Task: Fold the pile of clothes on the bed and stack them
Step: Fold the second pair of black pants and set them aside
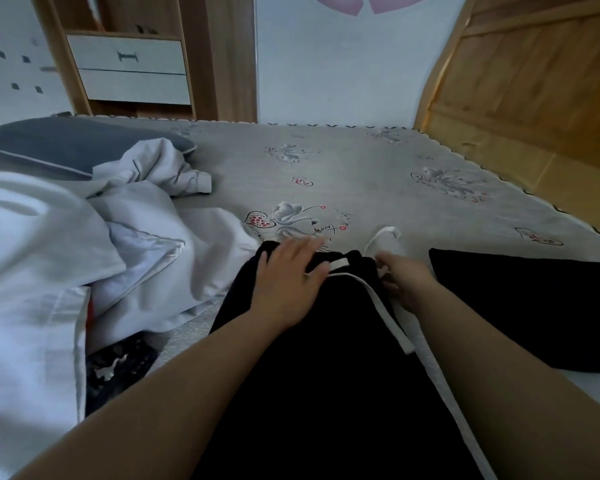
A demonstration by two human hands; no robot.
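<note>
Black trousers (pixel 326 358) with a white drawstring (pixel 381 299) and a white side stripe lie lengthwise on the grey printed bed sheet (pixel 361 174), waistband away from me. My left hand (pixel 288 275) lies flat with straight fingers on the left of the waistband. My right hand (pixel 406 278) has its fingers curled at the waistband's right edge, where it pinches the fabric near the drawstring. A second black garment (pixel 534 306) lies flat to the right. A heap of white and pale grey clothes (pixel 118 237) covers the left of the bed.
A dark grey pillow (pixel 66 143) sits at the far left. The wooden headboard (pixel 534 91) rises on the right. A wooden cabinet with white drawers (pixel 129 67) stands behind the bed. A dark patterned garment (pixel 118 365) peeks out under the white heap.
</note>
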